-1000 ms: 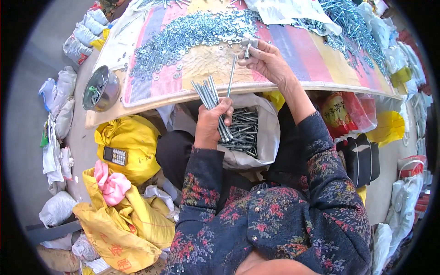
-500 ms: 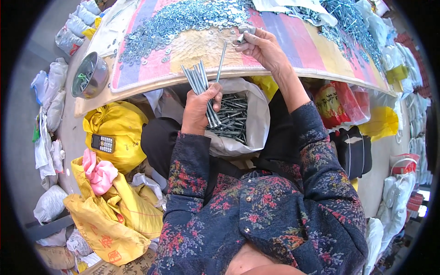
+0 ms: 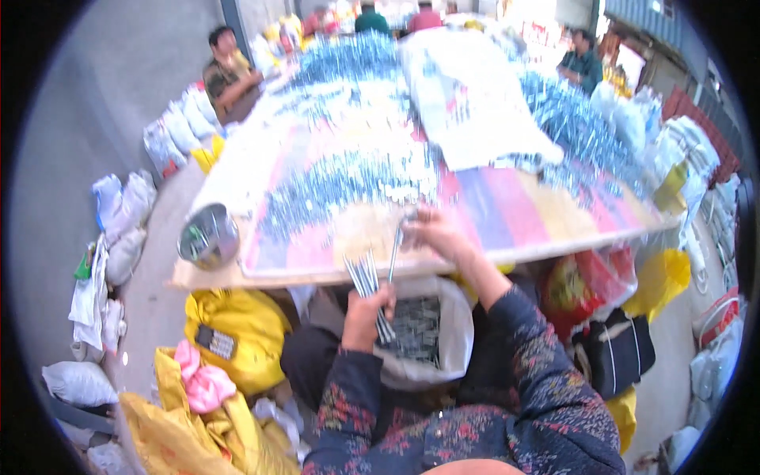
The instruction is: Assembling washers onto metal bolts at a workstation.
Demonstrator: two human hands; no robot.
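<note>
My left hand (image 3: 366, 310) clenches a bundle of long nails (image 3: 366, 277) below the table's (image 3: 554, 214) near edge; my right hand (image 3: 434, 233) pinches one nail there. Heads should stay aligned.

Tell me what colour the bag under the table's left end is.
Yellow bag, clearest in the head view.

White sacks (image 3: 131, 210) left, yellow bags (image 3: 237, 324) below
</note>
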